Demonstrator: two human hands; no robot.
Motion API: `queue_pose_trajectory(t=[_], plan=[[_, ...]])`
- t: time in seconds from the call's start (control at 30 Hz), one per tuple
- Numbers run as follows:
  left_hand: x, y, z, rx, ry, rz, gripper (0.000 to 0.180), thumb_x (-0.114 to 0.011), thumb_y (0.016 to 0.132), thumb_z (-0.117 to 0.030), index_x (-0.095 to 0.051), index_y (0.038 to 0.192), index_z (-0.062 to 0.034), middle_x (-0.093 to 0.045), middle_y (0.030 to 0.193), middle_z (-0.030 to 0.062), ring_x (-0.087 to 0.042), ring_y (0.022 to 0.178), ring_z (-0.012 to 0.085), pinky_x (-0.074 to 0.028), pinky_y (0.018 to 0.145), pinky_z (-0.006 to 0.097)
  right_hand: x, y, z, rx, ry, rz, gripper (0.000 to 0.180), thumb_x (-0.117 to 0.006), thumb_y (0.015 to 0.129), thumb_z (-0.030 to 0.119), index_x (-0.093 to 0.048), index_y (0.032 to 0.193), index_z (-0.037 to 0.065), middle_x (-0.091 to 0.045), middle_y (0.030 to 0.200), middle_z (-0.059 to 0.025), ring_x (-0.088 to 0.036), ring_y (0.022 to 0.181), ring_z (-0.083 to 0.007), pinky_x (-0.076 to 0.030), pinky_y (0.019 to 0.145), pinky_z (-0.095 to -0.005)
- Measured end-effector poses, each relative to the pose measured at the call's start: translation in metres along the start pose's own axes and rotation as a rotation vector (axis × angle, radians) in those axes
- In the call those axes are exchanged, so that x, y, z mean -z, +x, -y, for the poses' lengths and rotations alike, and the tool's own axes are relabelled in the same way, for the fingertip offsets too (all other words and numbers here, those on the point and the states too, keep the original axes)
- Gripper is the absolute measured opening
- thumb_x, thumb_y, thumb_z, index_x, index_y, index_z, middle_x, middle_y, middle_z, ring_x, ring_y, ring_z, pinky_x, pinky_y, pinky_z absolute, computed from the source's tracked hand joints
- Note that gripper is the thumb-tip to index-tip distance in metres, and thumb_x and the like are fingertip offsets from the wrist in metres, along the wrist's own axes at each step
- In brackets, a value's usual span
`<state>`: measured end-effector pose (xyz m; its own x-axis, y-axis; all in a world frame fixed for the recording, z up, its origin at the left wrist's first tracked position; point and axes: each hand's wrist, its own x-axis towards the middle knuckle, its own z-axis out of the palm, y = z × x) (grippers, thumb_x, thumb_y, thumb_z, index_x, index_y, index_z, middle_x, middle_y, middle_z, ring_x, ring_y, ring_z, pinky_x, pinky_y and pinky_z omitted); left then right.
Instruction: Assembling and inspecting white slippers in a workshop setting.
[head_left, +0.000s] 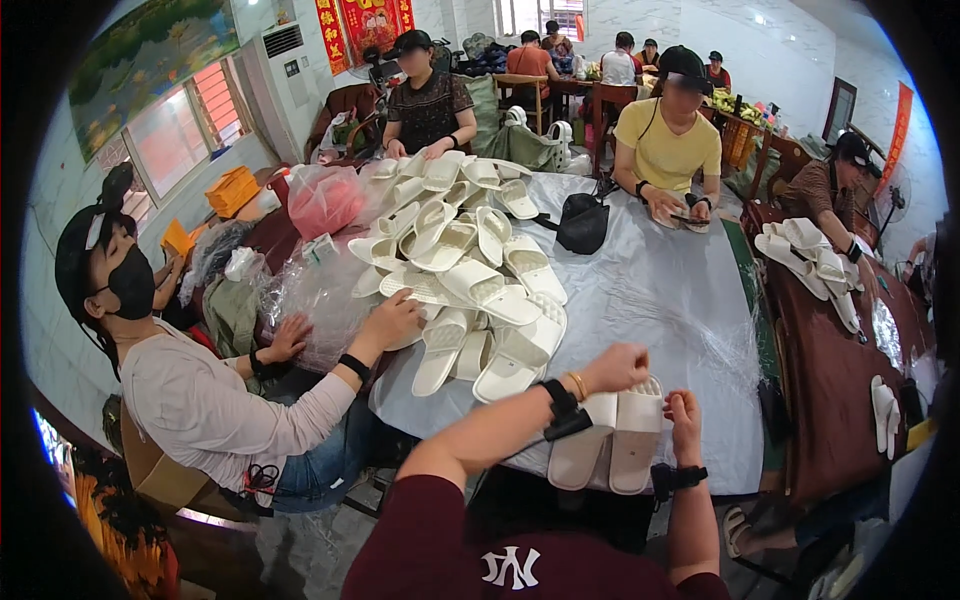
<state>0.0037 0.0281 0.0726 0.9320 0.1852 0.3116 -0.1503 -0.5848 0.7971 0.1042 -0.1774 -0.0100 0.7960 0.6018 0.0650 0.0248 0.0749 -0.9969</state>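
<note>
A pair of off-white slippers lies in front of me at the near table edge: a left slipper [577,458] and a right slipper [636,440], side by side. Just above the far end of the pair, my left hand [622,368] is closed, fingers curled inward; what it pinches, if anything, is hidden. Beside the right slipper's strap is my right hand [684,412], its fingers also bent together. Whatever may be between them is too small to make out. Left of the pair rises a big heap of similar slippers [470,255].
A grey-white sheet [690,310] covers the table. On it sit a black bag [582,222] and a pink plastic bag [325,198]. A co-worker on the left reaches to the heap; others stand across. Another slipper pile [815,258] is on the brown table at right.
</note>
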Motion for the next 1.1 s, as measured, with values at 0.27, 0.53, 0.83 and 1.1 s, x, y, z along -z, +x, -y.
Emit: queue_pose_trajectory(t=[0.27, 0.53, 0.83, 1.1], plan=[[0.192, 0.012, -0.111, 0.321, -0.032, -0.114, 0.014, -0.064, 0.073, -0.011, -0.062, 0.083, -0.0012, -0.063, 0.069, 0.0038, -0.055, 0.049, 0.0089, -0.044, 0.044, 0.024, 0.04, -0.021, -0.031, -0.135, 0.133, -0.016, 0.016, -0.053, 0.094, 0.018, -0.059, 0.094, 0.004, -0.061, 0.085, -0.0038, -0.057, 0.073, -0.0098, -0.047, 0.068, -0.0229], [0.342, 0.031, -0.081, 0.037, 0.756, -0.76, 0.044, -0.065, 0.082, -0.038, -0.067, 0.097, 0.0027, -0.068, 0.094, 0.018, -0.064, 0.094, 0.0292, -0.048, 0.081, 0.035, 0.037, -0.028, -0.013, -0.104, -0.068, -0.051, 0.014, -0.053, 0.091, 0.012, -0.06, 0.091, 0.001, -0.061, 0.082, -0.0038, -0.057, 0.073, -0.0092, -0.047, 0.066, -0.0219], [0.157, -0.032, 0.029, 0.206, 0.317, -0.349, 0.043, -0.064, 0.082, -0.012, -0.052, 0.121, 0.0028, -0.058, 0.111, 0.0154, -0.055, 0.102, 0.0255, -0.043, 0.09, 0.034, 0.041, -0.014, -0.01, -0.076, -0.002, 0.012, 0.018, -0.052, 0.09, 0.013, -0.062, 0.093, -0.001, -0.063, 0.083, -0.0044, -0.059, 0.074, -0.0114, -0.048, 0.069, -0.0252], [-0.018, -0.11, 0.041, 0.333, 0.058, -0.076, 0.036, -0.063, 0.082, -0.013, -0.056, 0.114, 0.0017, -0.06, 0.106, 0.0132, -0.059, 0.097, 0.0237, -0.048, 0.081, 0.032, 0.185, -0.004, 0.055, 0.215, -0.325, -0.522, 0.013, -0.055, 0.086, 0.009, -0.063, 0.087, -0.001, -0.065, 0.082, -0.0074, -0.06, 0.072, -0.0127, -0.047, 0.064, -0.0266]])
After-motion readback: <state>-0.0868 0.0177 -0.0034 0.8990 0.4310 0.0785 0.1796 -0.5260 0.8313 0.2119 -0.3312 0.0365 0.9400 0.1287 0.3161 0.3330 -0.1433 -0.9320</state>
